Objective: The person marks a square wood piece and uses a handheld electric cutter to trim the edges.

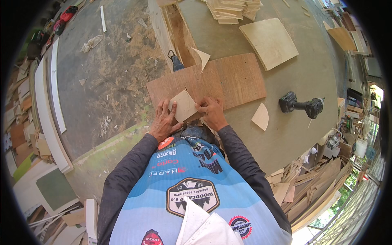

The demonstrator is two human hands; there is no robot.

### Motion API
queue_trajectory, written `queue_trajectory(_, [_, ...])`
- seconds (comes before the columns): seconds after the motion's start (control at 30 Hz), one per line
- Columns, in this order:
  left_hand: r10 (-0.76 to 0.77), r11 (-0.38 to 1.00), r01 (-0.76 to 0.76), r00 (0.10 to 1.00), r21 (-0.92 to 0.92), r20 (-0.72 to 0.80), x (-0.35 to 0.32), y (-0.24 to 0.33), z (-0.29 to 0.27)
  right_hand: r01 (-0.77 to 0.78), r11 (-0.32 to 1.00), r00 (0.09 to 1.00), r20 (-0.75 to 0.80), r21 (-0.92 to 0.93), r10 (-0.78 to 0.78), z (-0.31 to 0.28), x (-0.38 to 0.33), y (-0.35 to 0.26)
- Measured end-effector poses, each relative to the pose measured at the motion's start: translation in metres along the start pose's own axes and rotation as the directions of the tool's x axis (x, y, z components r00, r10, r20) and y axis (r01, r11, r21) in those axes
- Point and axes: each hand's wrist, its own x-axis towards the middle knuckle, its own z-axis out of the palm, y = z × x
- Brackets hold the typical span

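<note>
A small pale plywood square (pixel 183 105) lies tilted on a reddish-brown plywood board (pixel 241 81) close to my body. My left hand (pixel 162 120) grips the square's left side, with its fingers along the edge and the thumb on top. At the right corner, my right hand (pixel 211 112) pinches the same piece, its fingers bent and close together. A thin dark slit shows in the board at the square's far corner. Under the board's near edge sits a dark object, mostly hidden by my hands and shirt. A pale curved offcut (pixel 201 58) rests across the board's far edge.
Right of the board are a curved wedge offcut (pixel 261 117) and a black cordless drill (pixel 301 105). Farther off lie a larger plywood square (pixel 269 43) and a plywood stack (pixel 230 10). A dark hooked cord end (pixel 176 62) stands behind the board. Scrap wood (pixel 314 188) is piled at lower right.
</note>
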Motion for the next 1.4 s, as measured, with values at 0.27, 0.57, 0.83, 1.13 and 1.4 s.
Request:
queue_trajectory(0.27, [-0.017, 1.000, 0.017, 1.000, 0.006, 0.000, 0.000, 0.004, -0.001, -0.010, 0.999, 1.000, 0.013, 0.036, 0.010, -0.001, 0.003, 0.002])
queue_trajectory(0.57, [-0.002, 1.000, 0.003, 0.999, 0.011, -0.036, 0.000, 0.003, 0.001, -0.027, 0.999, 1.000, 0.015, 0.046, 0.027, 0.000, 0.003, 0.002])
queue_trajectory(0.83, [-0.006, 1.000, 0.006, 0.999, 0.015, -0.037, 0.001, 0.005, 0.001, -0.039, 0.997, 0.999, 0.037, 0.071, 0.037, -0.002, 0.006, 0.003])
queue_trajectory(1.13, [-0.009, 1.000, 0.010, 0.999, 0.021, -0.052, 0.000, 0.006, 0.002, -0.046, 0.996, 0.997, 0.060, 0.082, 0.042, -0.004, 0.008, 0.004])
queue_trajectory(1.4, [-0.017, 1.000, 0.018, 0.999, 0.023, -0.040, 0.000, 0.007, 0.001, -0.038, 0.995, 0.998, 0.054, 0.089, 0.033, -0.004, 0.010, 0.006])
